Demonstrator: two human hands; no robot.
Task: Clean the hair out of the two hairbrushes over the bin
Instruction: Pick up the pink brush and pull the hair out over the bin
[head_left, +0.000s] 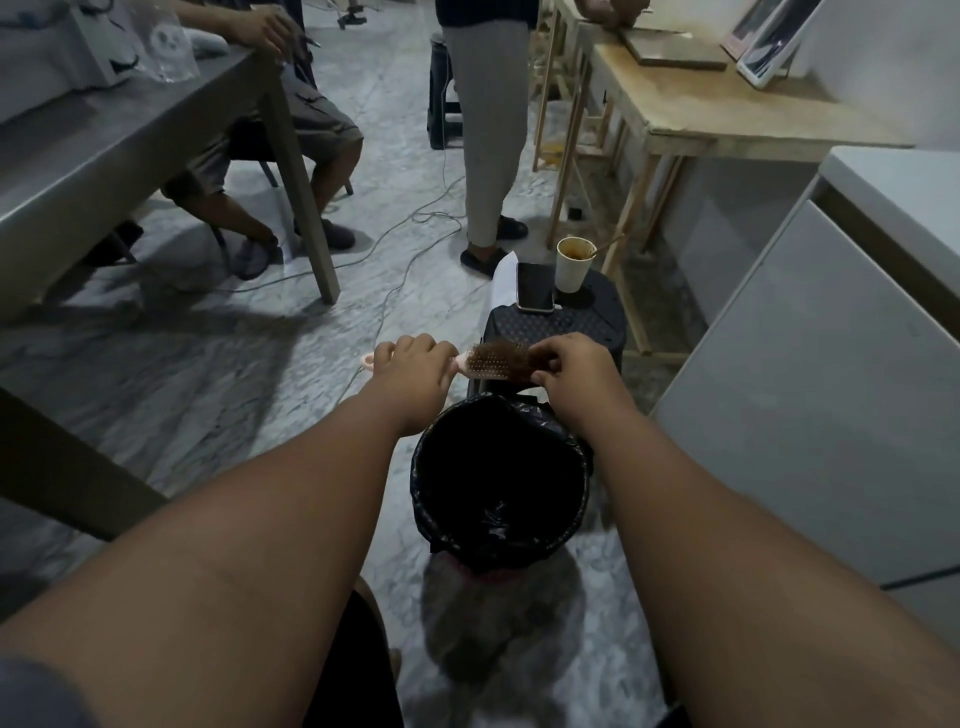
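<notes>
So both arms are stretched out over a bin (501, 467) lined with a black bag, which sits on the marble floor (234, 374) right in front of the person. The left hand (415, 366) has its fingers wrapped tight around the pink handle of a hairbrush (493, 364), with the loop end of the handle poking out on the far left of the fist. The brush lies roughly level, bristles facing up, hanging just past the far rim of the bin rather than dead centre over it. There's a brown clump of hair (506, 353) matted across the bristles. The right hand (574, 366) is at the tip end of the brush head, fingers pinched together on that hair, though I can't tell how much of it they've actually got hold of. Only one brush shows up here. Right behind the brush is a low black stool (587, 322) with a dark phone (535, 286) lying flat on it and a paper cup (574, 265) with a stick in it standing just beside the phone. A grey surface (104, 156) runs along the left, a wooden one (727, 114) on the right, and a couple of other people are further back, one sitting and one standing.
</notes>
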